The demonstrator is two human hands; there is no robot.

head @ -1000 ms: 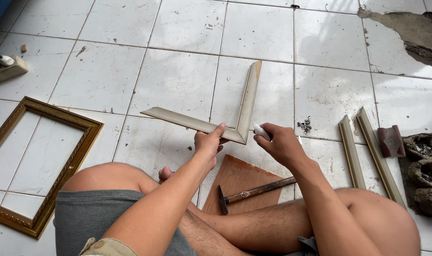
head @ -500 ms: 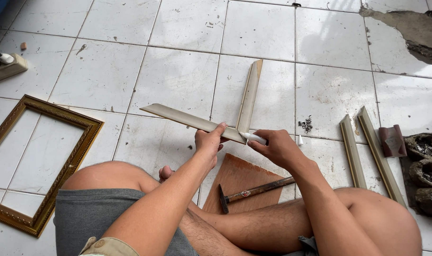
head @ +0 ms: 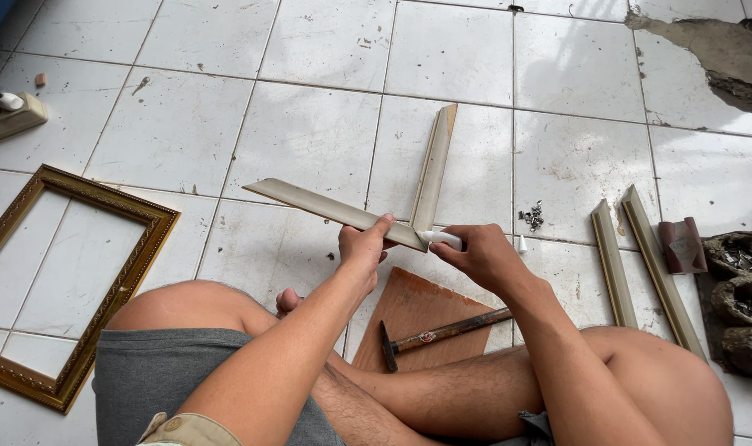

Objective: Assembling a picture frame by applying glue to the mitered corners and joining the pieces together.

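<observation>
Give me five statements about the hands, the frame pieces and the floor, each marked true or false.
1. The left hand holds the joined moulding pieces near their corner. True.
2. The right hand holds a small white tube at the corner. True.
3. The hammer is in the right hand. False: it lies on the brown board.
4. The gold frame leans against a wall. False: it lies flat on the tiled floor.
5. Two loose moulding strips lie to the right. True.
</observation>
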